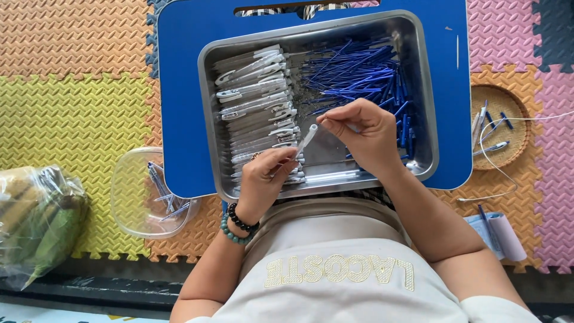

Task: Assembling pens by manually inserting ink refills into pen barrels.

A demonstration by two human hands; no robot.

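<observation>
Left hand (266, 173) grips pen barrel (307, 139) — right hand (359, 133) just beside, over tray (426, 96)

Blue lap table (179, 90) – steel tray (426, 107) on it

The person wore a pale beige top (335, 263) with short sleeves and a row of light, outlined lettering across the chest, below the steel tray (424, 96). On the left wrist, nearest the tray's front rim, sat two bead bracelets (239, 224), one black, one dull green.
</observation>
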